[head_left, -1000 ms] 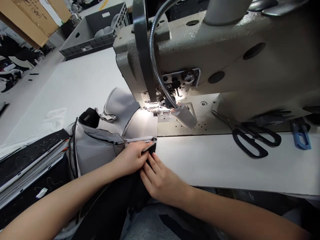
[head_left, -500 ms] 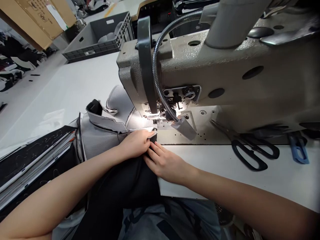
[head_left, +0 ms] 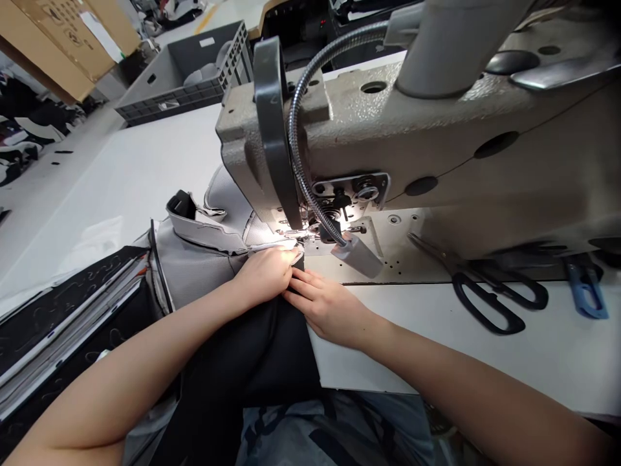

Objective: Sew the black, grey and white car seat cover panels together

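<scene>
Grey fabric piece (head_left: 198,278): lying on the left side of the white table (head_left: 155,155), bulky and folded at the left, partly behind the head of the sewing machine (head_left: 349,123), with the right end at the lit needle area. Cannot tell from here exactly how far under the needle. Left hand (head_left: 268,272): curled over the near right edge of the fabric, pinching it close to the needle area; thumb hidden. Right hand (head_left: 334,310): just to the right, fingers straight and pressed together, tips against the left hand and the edge of the black cloth (head_left: 286,349); cannot tell whether pinching anything. Black cloth: draped off the near side of the table toward the lap, below both hands. Farther left and near: a stack of dark panels (head_left: 72,298), partly behind the left forearm. Just right of the needle area: a white lamp head (head_left: 356,254) on a flexible metal hose (head_left: 303,110), tilted toward the near right. Farther right: scissors (head_left: 485,294) with black handles, points toward the far left, and then a blue tool (head_left: 587,291). At the far left: a grey crate (head_left: 179,97) and a cardboard box (head_left: 68,42).
</scene>
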Action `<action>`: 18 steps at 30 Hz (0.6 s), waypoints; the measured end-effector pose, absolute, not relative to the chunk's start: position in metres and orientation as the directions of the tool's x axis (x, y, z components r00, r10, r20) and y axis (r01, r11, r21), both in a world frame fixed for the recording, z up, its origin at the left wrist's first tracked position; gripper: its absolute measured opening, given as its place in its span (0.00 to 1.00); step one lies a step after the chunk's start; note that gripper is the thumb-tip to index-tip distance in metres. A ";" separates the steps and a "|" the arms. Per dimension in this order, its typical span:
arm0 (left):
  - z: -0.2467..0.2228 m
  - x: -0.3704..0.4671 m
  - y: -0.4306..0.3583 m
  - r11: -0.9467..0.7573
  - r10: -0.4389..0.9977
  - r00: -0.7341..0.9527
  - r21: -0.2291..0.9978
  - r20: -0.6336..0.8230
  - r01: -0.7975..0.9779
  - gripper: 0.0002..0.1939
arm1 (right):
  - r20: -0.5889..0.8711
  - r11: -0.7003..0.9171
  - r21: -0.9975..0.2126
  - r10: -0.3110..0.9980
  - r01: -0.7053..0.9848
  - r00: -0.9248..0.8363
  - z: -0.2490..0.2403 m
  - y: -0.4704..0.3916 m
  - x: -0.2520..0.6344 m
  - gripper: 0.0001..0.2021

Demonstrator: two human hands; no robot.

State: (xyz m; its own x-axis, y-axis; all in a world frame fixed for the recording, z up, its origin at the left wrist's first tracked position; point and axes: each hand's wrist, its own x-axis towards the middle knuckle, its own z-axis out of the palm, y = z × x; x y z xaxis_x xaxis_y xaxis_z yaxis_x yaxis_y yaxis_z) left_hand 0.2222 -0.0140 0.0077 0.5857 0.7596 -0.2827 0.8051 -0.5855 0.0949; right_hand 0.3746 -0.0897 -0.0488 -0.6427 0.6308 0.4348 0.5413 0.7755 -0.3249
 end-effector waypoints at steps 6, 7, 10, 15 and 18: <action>0.012 0.227 -0.025 -0.577 0.803 0.556 -0.049 -0.212 0.815 0.20 | 0.513 0.727 -0.404 0.683 0.555 -0.520 -0.049 -0.084 0.381 0.17; 0.012 0.227 -0.027 -0.576 0.812 0.557 -0.086 -0.173 0.813 0.19 | 0.521 0.693 -0.432 0.714 0.577 -0.467 -0.049 -0.082 0.384 0.17; 0.009 0.226 -0.030 -0.601 0.799 0.593 -0.116 -0.102 0.791 0.17 | 0.498 0.547 -0.508 0.817 0.665 -0.291 -0.052 -0.078 0.390 0.17; 0.005 0.223 -0.029 -0.682 0.730 0.680 -0.109 -0.060 0.723 0.15 | 0.420 0.422 -0.494 0.881 0.760 -0.216 -0.056 -0.069 0.391 0.18; 0.006 0.222 -0.027 -0.706 0.704 0.709 -0.149 -0.046 0.692 0.16 | 0.395 0.423 -0.424 0.882 0.801 -0.256 -0.057 -0.063 0.389 0.19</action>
State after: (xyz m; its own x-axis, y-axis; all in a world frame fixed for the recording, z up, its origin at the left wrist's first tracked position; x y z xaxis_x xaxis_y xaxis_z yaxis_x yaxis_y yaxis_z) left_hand 0.2222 -0.0273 0.0060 0.7088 0.7039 -0.0458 0.6920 -0.7065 -0.1487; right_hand 0.3894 -0.0628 -0.0571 -0.2564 0.8821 0.3952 0.8011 0.4227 -0.4237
